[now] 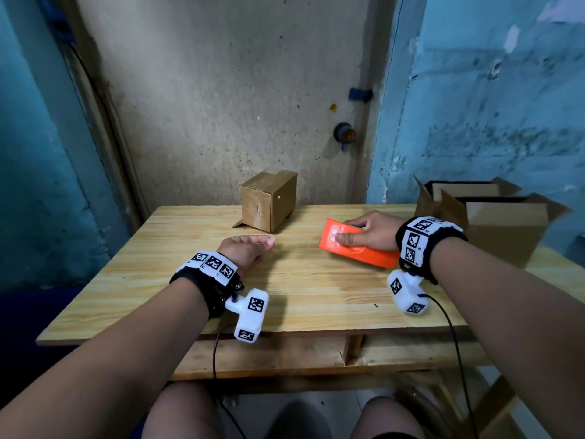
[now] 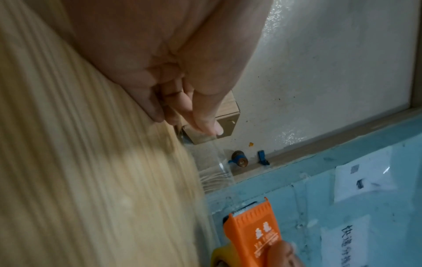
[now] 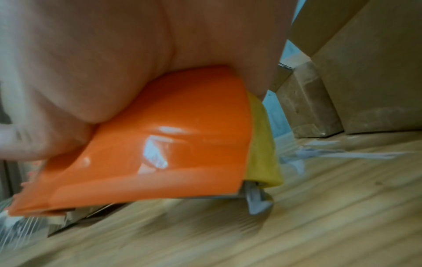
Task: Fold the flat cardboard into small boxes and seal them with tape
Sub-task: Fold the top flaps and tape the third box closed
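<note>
The right hand (image 1: 368, 231) is wrapped over an orange tape dispenser (image 1: 357, 248), thumb pressed on its top face and fingers curled down its far side, holding it low over the wooden table (image 1: 158, 280). In the right wrist view a yellow tape roll (image 3: 262, 142) sticks out behind the orange shell, and the metal parts underneath sit just above the wood. A strip of clear tape (image 2: 214, 168) runs from the dispenser's toothed front edge across to the left hand (image 1: 245, 250), which pinches its free end between thumb and fingertips (image 2: 205, 124), the other fingers loosely curled — the strip shows plainly only in the left wrist view, stretched in the air between the two hands. Beyond the left hand, near the table's far edge, stands a small folded cardboard box (image 1: 269, 199), upright, with one bottom flap poking out on the table; neither hand touches it. Behind the right wrist, at the table's edge, stand larger open cardboard boxes (image 1: 500, 226) with their flaps up. A few crumpled scraps of clear tape (image 3: 331, 155) lie on the wood beside the right hand, near the foot of those boxes.
</note>
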Available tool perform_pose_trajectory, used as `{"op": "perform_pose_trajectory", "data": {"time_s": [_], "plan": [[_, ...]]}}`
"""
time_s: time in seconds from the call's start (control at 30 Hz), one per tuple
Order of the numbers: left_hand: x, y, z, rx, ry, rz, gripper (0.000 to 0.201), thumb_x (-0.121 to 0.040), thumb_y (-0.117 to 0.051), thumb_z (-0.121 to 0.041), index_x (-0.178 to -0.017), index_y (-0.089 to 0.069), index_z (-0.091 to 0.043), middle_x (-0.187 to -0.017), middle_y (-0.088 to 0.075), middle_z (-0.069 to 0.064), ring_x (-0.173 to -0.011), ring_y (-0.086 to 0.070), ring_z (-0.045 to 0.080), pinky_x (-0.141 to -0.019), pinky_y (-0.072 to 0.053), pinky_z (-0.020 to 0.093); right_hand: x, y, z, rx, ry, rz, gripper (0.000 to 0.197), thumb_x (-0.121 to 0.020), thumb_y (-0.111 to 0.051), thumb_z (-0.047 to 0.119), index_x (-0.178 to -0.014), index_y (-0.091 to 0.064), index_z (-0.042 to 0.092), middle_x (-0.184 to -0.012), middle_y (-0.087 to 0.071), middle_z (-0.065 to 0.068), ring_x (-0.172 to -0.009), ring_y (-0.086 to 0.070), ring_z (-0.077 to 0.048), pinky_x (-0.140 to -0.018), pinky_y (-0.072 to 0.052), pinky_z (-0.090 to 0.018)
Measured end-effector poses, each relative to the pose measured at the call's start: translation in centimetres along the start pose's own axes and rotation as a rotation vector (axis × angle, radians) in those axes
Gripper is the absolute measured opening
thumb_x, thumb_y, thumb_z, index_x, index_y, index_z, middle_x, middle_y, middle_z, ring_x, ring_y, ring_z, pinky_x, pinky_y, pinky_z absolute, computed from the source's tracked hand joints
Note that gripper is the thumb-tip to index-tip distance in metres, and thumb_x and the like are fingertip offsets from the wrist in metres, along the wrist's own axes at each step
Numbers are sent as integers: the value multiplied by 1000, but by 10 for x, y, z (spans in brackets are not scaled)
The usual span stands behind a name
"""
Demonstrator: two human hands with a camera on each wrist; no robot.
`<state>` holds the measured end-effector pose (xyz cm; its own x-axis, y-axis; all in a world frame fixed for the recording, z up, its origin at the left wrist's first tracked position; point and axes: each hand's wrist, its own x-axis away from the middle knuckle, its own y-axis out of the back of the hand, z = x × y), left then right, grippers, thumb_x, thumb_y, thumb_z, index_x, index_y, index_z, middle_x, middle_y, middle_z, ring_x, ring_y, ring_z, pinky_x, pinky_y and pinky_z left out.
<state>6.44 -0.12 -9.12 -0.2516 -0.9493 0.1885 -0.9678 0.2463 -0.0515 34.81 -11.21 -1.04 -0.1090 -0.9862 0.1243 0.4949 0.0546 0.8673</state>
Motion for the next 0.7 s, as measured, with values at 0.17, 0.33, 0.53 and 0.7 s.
{"op": "perform_pose_trajectory", "data": {"time_s": [0.17,0.33,0.53,0.7], "plan": [[8,-14,-12,-86,-89,-95,12,-78,-88,-28,-74,-78,-21,-82,-77,0,-83,-68,16,-89,-57,37,-4,3,-5,-46,-30,-20,74,-52,-66,95,-114,-71,55,-106,-77,18,-95,-72,-7,-91,-53,-28],[28,-21,-33,-193,-389,-194,13,-80,-86,-26,-75,-76,-19,-66,-73,-13,-65,-65,-1,-73,-48,23,-3,1,-3,-69,-43,-21,54,-50,-72,91,-94,-70,59,-102,-78,17,-93,-72,-7,-86,-52,-26],[57,-31,-58,-392,-610,-124,12,-83,-84,-26,-79,-78,-16,-72,-75,-1,-63,-64,0,-62,-48,9,2,6,-4,-82,-90,-61,59,-53,-71,90,-97,-69,52,-99,-71,19,-91,-66,-9,-78,-47,-26],[63,-41,-70,-441,-610,-64,41,-76,-89,-28,-112,-77,-13,-75,-76,4,-71,-70,12,-76,-55,29,-3,1,-11,-90,-109,-92,88,-39,-67,101,-107,-73,47,-110,-72,14,-98,-68,-16,-97,-52,-37]]}}
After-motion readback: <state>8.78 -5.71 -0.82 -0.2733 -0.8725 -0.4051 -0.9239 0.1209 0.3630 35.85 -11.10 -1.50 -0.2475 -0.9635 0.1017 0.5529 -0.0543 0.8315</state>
